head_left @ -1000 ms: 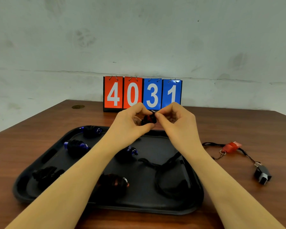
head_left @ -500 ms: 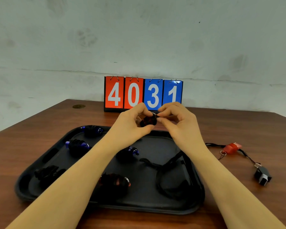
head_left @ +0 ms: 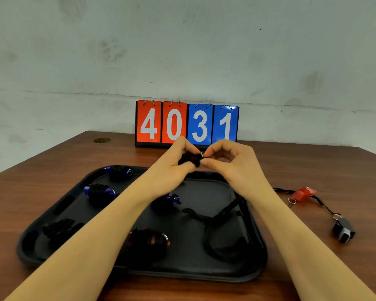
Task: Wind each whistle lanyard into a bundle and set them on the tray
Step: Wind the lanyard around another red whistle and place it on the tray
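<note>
The left hand point(head_left: 174, 164) is gripping the half-wound bundle point(head_left: 190, 159) above the far rim of the tray point(head_left: 256, 253). The right hand point(head_left: 228, 161), at 3 o'clock from the bundle, is pinching its end by the small ring. The tray is lying at 6 o'clock, just under both hands.

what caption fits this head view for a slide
Both hands, left and right, wind a black lanyard bundle above the black plastic tray.

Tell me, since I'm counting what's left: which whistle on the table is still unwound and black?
The black whistle, nearest the table's right edge; its cord runs loose to the red whistle, farther back.
</note>
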Available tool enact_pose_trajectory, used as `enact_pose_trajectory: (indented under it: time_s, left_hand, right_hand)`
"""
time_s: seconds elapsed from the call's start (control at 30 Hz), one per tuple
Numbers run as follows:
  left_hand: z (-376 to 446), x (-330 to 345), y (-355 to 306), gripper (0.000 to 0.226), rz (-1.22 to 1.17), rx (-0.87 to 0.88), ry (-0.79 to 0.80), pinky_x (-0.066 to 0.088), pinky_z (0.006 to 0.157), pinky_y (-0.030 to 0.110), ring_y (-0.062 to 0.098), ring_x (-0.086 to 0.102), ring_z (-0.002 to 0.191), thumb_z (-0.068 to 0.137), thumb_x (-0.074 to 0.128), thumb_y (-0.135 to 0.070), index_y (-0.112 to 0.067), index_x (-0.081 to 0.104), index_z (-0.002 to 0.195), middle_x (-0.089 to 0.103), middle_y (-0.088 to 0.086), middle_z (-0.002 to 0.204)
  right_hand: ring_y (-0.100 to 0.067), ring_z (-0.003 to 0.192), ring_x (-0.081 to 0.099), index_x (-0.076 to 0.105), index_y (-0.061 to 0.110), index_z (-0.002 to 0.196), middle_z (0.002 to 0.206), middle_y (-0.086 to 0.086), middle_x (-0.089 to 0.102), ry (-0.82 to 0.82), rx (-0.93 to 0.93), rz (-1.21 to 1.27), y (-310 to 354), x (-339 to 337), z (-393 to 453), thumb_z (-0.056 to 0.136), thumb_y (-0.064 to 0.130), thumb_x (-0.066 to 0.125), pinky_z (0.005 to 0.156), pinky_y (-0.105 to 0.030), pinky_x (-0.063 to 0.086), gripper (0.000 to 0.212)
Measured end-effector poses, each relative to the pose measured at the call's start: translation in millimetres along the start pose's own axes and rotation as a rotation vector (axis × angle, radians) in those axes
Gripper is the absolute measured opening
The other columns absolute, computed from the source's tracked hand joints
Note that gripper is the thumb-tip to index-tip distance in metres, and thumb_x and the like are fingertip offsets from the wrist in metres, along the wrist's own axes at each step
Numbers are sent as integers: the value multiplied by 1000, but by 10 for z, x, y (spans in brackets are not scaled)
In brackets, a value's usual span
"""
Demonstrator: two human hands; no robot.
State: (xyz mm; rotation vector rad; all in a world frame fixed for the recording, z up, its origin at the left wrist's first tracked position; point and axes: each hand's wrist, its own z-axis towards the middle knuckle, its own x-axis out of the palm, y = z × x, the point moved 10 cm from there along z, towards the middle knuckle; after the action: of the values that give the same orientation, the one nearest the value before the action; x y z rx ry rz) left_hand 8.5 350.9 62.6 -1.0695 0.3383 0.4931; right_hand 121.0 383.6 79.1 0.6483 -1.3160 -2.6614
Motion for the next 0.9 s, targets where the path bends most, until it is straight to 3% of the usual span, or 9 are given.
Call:
enact_pose_trajectory:
  time_s: [0.1, 0.2, 0.27, 0.4, 0.5, 0.67, 0.77, 0.9]
  left_hand:
    - [16, -3, -56, 15, -39, 37, -21, 39, 86, 10, -7, 51, 101, 95, 44, -16, -28, 45, 105, 55, -15, 100]
    - [32, -9, -61, 12, 3, 58, -36, 40, 82, 3, -10, 52, 97, 95, 46, -20, -23, 52, 105, 58, -16, 101]
    - [45, -57, -26, 8, -9, 46, -75, 41, 78, 2, -5, 54, 97, 93, 49, -19, -18, 55, 100, 60, -13, 99]
    - [61, -128, 68, 7, -118, 2, -133, 48, 79, 14, 10, 58, 103, 90, 54, -14, -10, 57, 95, 65, -1, 100]
    - [63, -133, 95, 9, -131, -11, -148, 48, 81, 17, 12, 59, 104, 90, 56, -15, -8, 57, 95, 66, 1, 100]
    - [67, -126, 107, 9, -174, -21, -163, 50, 81, 20, 15, 61, 99, 89, 56, -14, -5, 57, 90, 66, 6, 95]
    - [61, -114, 97, 7, -159, -16, -153, 50, 85, 23, 15, 61, 99, 89, 56, -14, -7, 58, 88, 66, 6, 95]
    - [43, -87, 34, 9, -69, 11, -126, 48, 81, 17, 10, 60, 94, 91, 54, -16, -8, 58, 88, 67, 2, 92]
  right_hand:
    - [-9, 73, 63, 67, 8, 80, 79, -5, 68, -6, 10, 40, 11, -20, -6, 76, 6, 72, 71, -12, 49, 7]
    - [-6, 71, 63, 68, 6, 80, 78, -5, 69, -15, 35, 79, -7, -24, -12, 75, 6, 73, 68, -11, 49, 7]
    - [-9, 72, 66, 69, 5, 80, 78, -6, 70, -4, 50, 134, -19, 5, -17, 75, 2, 72, 68, -14, 52, 6]
    - [-14, 82, 69, 70, 11, 82, 83, -2, 72, 24, 33, 90, -9, 37, -24, 78, 3, 69, 80, -23, 55, 9]
    - [-11, 84, 68, 69, 12, 85, 85, 1, 71, 29, 20, 30, 8, 53, -31, 81, 5, 68, 85, -25, 54, 8]
    - [-21, 85, 68, 65, 14, 82, 87, -6, 69, 32, 39, 42, -16, 78, -30, 80, 4, 69, 84, -35, 55, 11]
    - [-19, 84, 67, 66, 14, 82, 85, -4, 69, 25, 40, 30, -18, 70, -20, 79, 5, 69, 83, -30, 55, 10]
    - [-11, 73, 64, 67, 13, 78, 77, 0, 69, 0, 52, 21, -37, 50, -18, 77, 5, 71, 75, -21, 54, 9]
